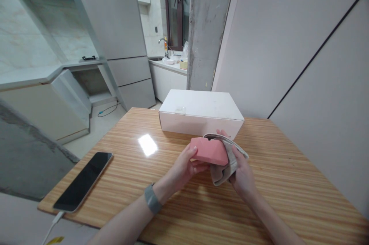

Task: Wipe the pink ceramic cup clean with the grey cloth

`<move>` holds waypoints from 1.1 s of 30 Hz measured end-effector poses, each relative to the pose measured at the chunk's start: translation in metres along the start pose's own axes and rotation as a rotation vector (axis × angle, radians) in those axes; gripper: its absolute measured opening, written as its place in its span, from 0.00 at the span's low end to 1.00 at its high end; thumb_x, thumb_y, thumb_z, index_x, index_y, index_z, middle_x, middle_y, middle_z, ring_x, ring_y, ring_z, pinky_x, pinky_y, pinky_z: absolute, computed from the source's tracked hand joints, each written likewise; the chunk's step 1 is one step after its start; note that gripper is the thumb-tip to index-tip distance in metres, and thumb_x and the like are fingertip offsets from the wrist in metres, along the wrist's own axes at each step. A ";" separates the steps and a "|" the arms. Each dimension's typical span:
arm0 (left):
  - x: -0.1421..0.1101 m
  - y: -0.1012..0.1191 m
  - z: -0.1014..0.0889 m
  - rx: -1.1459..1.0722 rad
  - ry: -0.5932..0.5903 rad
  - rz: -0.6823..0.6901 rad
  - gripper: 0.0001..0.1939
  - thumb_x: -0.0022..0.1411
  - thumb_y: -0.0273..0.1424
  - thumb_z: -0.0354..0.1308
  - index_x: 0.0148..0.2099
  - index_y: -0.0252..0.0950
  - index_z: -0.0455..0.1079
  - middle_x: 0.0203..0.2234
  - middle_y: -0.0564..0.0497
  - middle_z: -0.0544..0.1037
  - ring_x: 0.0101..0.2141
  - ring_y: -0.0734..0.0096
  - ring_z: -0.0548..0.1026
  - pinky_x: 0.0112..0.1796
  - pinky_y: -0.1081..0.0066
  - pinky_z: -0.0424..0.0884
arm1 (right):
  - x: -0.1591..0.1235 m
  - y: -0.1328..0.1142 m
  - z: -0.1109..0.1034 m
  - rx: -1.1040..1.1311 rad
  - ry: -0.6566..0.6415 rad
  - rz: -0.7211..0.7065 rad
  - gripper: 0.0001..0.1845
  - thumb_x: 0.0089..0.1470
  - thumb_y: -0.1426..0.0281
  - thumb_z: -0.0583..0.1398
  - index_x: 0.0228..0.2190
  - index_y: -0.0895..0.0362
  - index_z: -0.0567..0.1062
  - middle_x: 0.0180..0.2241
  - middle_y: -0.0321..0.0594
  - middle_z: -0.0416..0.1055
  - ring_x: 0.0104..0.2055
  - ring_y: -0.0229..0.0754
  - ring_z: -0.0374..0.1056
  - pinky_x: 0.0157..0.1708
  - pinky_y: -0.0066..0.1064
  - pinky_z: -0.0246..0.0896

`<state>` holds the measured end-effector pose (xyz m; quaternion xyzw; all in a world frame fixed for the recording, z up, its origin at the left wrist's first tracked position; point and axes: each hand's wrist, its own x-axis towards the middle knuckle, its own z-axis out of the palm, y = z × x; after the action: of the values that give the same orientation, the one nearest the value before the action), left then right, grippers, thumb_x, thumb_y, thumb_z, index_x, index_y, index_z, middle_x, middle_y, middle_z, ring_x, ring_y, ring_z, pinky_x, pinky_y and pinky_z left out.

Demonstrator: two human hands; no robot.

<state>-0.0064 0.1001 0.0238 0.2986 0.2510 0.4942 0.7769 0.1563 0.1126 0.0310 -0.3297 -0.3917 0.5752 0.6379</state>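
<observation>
A pink faceted case, shaped like a small glasses case, is held up over the wooden table. My left hand grips its left end, thumb on the near face and fingers underneath. Around the case's right end, a grey-beige cloth is folded and pressed against it. My right hand is closed on this cloth, its thumb in front and some fingertips showing behind the top edge. The cloth hides the right end of the case.
Behind my hands a white cardboard box lies on the wooden table. At the left edge rests a black-screened phone with a white charging cable plugged in. A fridge and kitchen counter stand beyond.
</observation>
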 end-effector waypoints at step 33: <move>-0.004 -0.001 0.001 0.050 0.116 0.102 0.23 0.58 0.35 0.63 0.56 0.40 0.65 0.49 0.44 0.73 0.46 0.62 0.73 0.47 0.63 0.69 | 0.009 -0.004 -0.006 0.017 0.039 0.059 0.19 0.53 0.56 0.59 0.45 0.48 0.79 0.57 0.32 0.68 0.66 0.49 0.52 0.68 0.44 0.35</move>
<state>-0.0065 0.0958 0.0247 0.3010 0.2923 0.5431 0.7273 0.1632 0.1208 0.0327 -0.3470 -0.3643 0.5906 0.6309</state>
